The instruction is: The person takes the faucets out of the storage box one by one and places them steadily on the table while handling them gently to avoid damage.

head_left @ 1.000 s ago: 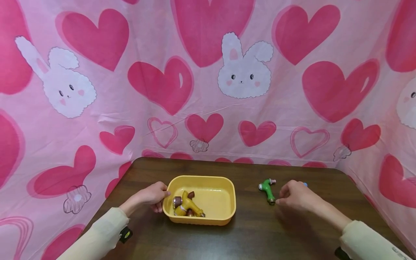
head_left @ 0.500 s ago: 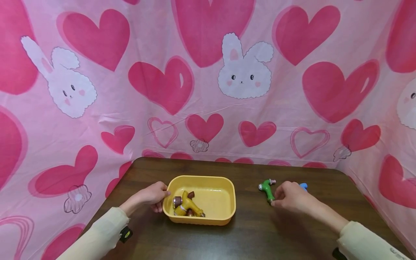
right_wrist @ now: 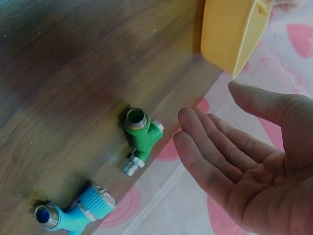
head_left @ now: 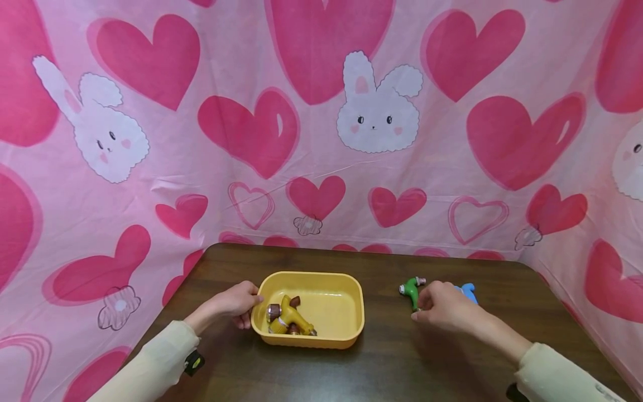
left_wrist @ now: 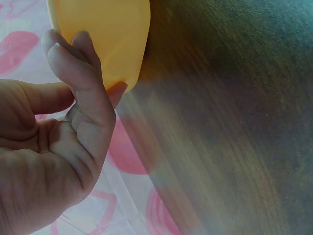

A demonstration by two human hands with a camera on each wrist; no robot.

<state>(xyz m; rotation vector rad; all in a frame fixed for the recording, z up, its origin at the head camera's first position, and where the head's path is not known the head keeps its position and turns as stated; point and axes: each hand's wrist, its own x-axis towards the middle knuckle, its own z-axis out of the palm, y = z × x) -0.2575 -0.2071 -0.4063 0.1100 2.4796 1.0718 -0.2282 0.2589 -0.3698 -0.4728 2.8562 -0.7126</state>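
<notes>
My left hand (head_left: 236, 301) holds the left end of a yellow plastic basin (head_left: 334, 339), the thumb at its rim; in the left wrist view its bent fingers (left_wrist: 95, 100) lie against the wall. Inside the basin, at the left, lies a yellow faucet-like fitting (head_left: 295, 318) with a brown knob. Over the right side hovers my right hand (head_left: 447, 304), fingers loosely extended and holding nothing. Just below and left of it is a green faucet-like fitting (right_wrist: 143, 139) with a threaded metal mouth, partly hidden in the head view. A similar blue fitting (right_wrist: 73, 218) lies behind the hand.
Everything stands on a dark brown wooden table (head_left: 321, 371). A pink cloth (head_left: 321, 151) with hearts and rabbits hangs around its back and sides. A second brown piece (head_left: 295, 301) shows beside the yellow fitting, only partly visible.
My right hand has moved left over the green fitting, covering its lower end and uncovering more of the blue fitting. The left hand and basin have stayed put.
</notes>
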